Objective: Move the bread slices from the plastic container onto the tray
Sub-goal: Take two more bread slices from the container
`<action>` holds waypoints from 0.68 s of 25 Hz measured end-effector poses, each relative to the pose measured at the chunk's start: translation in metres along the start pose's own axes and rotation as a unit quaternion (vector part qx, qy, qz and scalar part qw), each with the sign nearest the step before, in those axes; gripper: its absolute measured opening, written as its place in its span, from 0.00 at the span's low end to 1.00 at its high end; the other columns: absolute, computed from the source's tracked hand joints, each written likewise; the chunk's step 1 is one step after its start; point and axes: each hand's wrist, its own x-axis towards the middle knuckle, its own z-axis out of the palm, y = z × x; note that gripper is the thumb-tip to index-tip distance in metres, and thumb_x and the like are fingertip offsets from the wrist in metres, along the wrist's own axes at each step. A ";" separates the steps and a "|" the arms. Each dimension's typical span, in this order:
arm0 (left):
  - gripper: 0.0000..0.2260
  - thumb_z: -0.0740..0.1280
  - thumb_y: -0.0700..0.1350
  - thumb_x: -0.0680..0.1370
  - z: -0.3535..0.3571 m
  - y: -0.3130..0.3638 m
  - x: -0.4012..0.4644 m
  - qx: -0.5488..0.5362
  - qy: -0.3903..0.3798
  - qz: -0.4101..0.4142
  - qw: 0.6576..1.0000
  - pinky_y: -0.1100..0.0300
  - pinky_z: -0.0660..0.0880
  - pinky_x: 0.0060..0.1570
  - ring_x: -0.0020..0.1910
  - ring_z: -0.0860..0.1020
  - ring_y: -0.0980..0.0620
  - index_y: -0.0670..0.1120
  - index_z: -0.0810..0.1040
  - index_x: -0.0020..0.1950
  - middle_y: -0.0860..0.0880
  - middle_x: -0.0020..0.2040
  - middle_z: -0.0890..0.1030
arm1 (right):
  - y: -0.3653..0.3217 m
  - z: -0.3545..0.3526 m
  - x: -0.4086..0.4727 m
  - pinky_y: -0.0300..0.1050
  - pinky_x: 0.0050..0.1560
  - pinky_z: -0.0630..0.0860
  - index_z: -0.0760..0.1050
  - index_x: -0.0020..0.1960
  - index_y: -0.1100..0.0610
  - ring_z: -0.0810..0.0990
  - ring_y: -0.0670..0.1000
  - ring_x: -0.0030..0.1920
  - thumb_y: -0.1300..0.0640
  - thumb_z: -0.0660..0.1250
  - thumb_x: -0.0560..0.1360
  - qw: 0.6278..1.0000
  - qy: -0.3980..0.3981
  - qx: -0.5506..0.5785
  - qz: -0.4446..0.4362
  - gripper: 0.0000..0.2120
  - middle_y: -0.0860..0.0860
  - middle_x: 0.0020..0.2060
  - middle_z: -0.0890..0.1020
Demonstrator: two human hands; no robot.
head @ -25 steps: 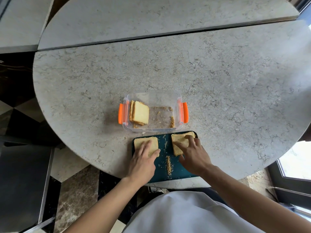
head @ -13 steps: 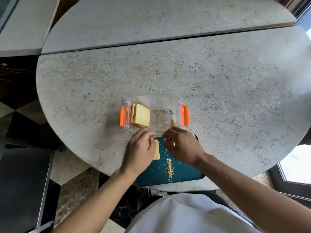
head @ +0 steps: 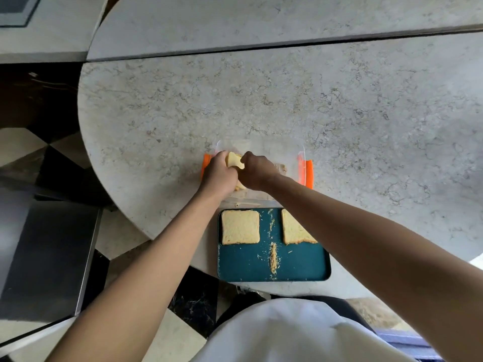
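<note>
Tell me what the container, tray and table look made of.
Container: clear plastic, see-through walls, with orange clips. Tray: smooth teal with a raised rim, plastic or coated metal, unclear which. Table: grey veined stone, marble-like, matte.

Teal tray (head: 300,267) speckled with tan crumbs (head: 273,258); pale yellow bread slices (head: 240,227); orange container clips (head: 305,170); veined grey marble table (head: 339,113).

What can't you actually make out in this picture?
- Head view: how many bread slices remain in the plastic container; the left hand and right hand cover them.
- Right slice on the tray: the right forearm hides its right edge.
</note>
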 end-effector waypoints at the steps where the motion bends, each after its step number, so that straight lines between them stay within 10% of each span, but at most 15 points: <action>1: 0.20 0.55 0.35 0.72 0.002 0.002 0.001 0.004 -0.005 -0.007 1.000 0.44 0.82 0.48 0.50 0.82 0.43 0.48 0.77 0.58 0.44 0.52 0.83 | -0.002 0.003 0.006 0.53 0.50 0.77 0.70 0.67 0.61 0.80 0.63 0.58 0.46 0.63 0.79 1.000 -0.004 0.002 0.006 0.24 0.62 0.59 0.80; 11: 0.24 0.56 0.36 0.76 0.019 0.010 0.010 0.043 0.074 -0.040 0.996 0.66 0.60 0.56 0.68 0.70 0.46 0.46 0.71 0.71 0.45 0.68 0.76 | 0.004 0.015 0.021 0.55 0.55 0.76 0.64 0.69 0.63 0.77 0.65 0.62 0.57 0.68 0.74 0.998 -0.004 0.062 0.031 0.27 0.65 0.63 0.74; 17: 0.29 0.56 0.36 0.75 0.025 0.009 0.012 -0.008 0.073 -0.057 0.996 0.57 0.69 0.62 0.71 0.69 0.46 0.47 0.62 0.77 0.45 0.73 0.70 | 0.007 0.017 0.018 0.53 0.52 0.73 0.63 0.71 0.62 0.77 0.65 0.62 0.57 0.68 0.75 0.995 0.016 0.083 0.051 0.27 0.64 0.63 0.73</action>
